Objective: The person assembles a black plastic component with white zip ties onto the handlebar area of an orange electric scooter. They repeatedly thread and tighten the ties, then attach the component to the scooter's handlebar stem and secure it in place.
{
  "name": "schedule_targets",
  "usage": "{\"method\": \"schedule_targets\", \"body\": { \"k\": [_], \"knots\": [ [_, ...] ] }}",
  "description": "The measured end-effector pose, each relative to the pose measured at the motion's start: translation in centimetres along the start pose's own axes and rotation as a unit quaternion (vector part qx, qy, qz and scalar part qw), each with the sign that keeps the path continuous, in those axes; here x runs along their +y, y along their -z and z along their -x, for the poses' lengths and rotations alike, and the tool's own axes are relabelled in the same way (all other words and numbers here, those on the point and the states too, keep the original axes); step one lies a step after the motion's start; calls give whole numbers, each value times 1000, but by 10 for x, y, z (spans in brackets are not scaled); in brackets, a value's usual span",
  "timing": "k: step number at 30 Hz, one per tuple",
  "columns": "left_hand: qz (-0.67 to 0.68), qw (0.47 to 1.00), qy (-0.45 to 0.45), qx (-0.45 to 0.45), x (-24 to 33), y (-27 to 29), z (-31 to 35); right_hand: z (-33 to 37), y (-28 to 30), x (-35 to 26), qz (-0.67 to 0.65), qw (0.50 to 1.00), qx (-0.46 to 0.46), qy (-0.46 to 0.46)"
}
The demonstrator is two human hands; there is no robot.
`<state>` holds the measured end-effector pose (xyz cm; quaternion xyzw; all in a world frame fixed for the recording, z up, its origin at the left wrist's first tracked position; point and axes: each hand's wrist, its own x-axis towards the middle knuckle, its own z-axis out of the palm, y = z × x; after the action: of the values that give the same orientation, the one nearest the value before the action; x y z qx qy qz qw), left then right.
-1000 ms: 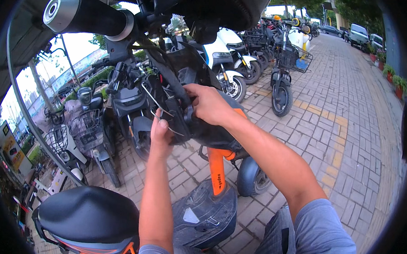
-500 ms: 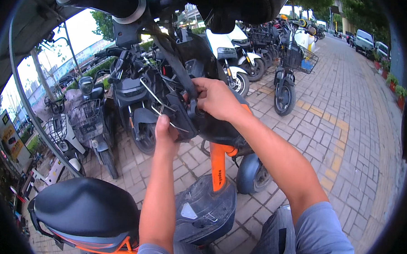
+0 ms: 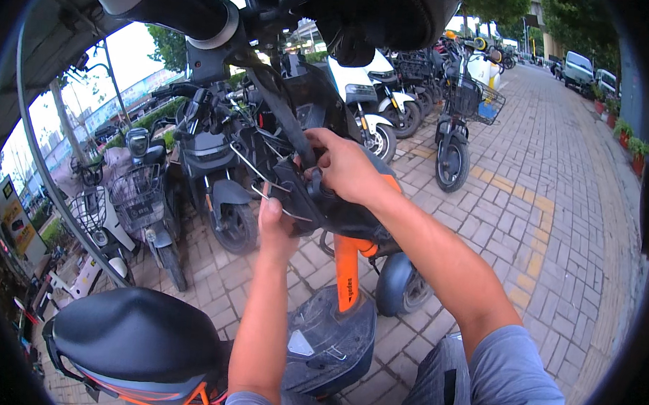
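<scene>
An electric scooter with an orange stem (image 3: pixel 347 272) stands in front of me. At its front is a black plastic part (image 3: pixel 294 185) with thin bent metal rods (image 3: pixel 251 164) sticking out on the left. My left hand (image 3: pixel 275 229) grips this part from below, its thumb up against a lower rod; the other fingers are mostly hidden behind. A flat black strap (image 3: pixel 285 114) hangs down from the handlebar. Around its lower end my right hand (image 3: pixel 346 167) is closed, the fingertips partly hidden at the black part.
The black seat (image 3: pixel 134 332) is at lower left, the footboard (image 3: pixel 333 326) below my hands. A dark handlebar grip (image 3: pixel 166 7) crosses the top. Several parked scooters (image 3: pixel 223 191) line the left and back; one with a basket (image 3: pixel 454 136) stands right on brick paving (image 3: pixel 482 238).
The view has shifted slightly, and the black part appears a little lower and further right. Both hands keep their hold, with the right one slightly lower.
</scene>
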<state>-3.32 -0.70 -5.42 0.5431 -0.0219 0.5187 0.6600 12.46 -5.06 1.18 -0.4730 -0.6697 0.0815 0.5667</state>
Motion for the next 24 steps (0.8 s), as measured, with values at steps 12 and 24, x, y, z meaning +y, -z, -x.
{"method": "schedule_targets", "body": {
  "k": [12, 24],
  "knots": [
    [11, 999, -37, -11, -6, 2, 4, 9, -10, 12, 22, 996, 77, 51],
    [-27, 999, -46, -8, -1, 4, 6, 10, -12, 7, 61, 994, 90, 13]
  ]
}}
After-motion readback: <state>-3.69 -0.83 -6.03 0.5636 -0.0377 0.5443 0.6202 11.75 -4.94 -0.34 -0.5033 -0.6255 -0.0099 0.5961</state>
